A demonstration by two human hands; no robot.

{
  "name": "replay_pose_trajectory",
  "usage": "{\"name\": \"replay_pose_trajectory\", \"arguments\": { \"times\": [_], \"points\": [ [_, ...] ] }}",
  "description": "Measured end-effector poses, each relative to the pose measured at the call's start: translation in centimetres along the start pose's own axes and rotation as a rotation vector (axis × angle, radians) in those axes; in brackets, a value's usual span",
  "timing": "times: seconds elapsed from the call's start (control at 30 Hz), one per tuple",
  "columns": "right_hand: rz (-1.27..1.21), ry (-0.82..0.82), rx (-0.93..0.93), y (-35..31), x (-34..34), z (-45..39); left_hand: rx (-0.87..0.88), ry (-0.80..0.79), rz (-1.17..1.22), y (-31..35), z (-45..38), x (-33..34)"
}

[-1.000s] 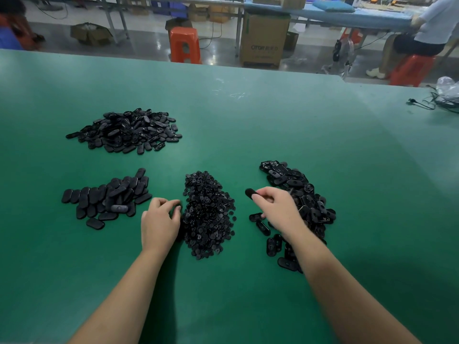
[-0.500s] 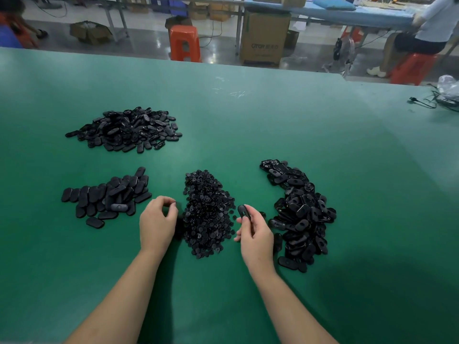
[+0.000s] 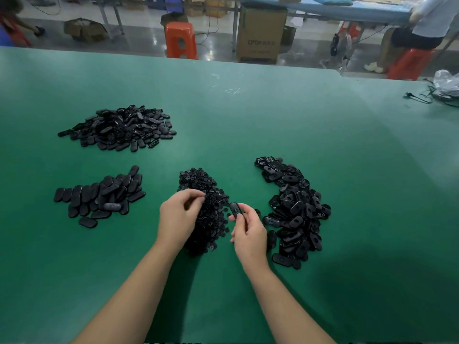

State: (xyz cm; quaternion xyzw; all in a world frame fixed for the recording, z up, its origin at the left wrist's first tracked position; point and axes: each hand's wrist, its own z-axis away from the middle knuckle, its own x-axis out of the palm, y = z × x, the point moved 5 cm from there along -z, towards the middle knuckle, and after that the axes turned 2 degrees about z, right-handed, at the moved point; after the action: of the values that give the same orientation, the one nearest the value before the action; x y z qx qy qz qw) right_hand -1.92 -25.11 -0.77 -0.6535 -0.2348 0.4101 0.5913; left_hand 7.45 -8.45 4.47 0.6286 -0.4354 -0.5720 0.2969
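My right hand (image 3: 248, 232) pinches one black oval shell (image 3: 235, 209) just right of the central heap of small black round parts (image 3: 198, 180). My left hand (image 3: 177, 217) hovers over that heap's left side with fingertips curled together; whether a small part sits between them is too blurred to tell. A curved pile of black oval shells (image 3: 298, 209) lies to the right of my right hand. Flat black oval covers (image 3: 99, 194) are stacked at the left.
A further mound of black oval pieces (image 3: 119, 127) lies at the back left of the green table (image 3: 248, 120). A cable and plastic bag (image 3: 442, 90) sit at the far right edge. Beyond the table stand an orange stool (image 3: 180, 39), a cardboard box (image 3: 260, 33) and a seated person (image 3: 427, 26).
My right hand carried a black oval shell from the right pile toward the centre. My left hand lifted from the left edge of the small-parts heap and moved right over it.
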Motion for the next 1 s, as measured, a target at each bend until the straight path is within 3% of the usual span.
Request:
{"name": "replay_pose_trajectory", "arguments": {
  "times": [0.17, 0.37, 1.0],
  "points": [
    [0.05, 0.011, -0.02, 0.0, 0.1, -0.2, -0.271, -0.226, 0.275, 1.8, 0.5, 4.2],
    [0.064, 0.022, -0.05, -0.4, -0.1, 0.0, -0.37, -0.261, 0.303, 2.2, 0.7, 5.2],
    [0.037, 0.005, -0.002, -0.7, -0.4, 0.0, -0.063, -0.27, -0.148, 3.6, 1.1, 6.0]
  ]
}}
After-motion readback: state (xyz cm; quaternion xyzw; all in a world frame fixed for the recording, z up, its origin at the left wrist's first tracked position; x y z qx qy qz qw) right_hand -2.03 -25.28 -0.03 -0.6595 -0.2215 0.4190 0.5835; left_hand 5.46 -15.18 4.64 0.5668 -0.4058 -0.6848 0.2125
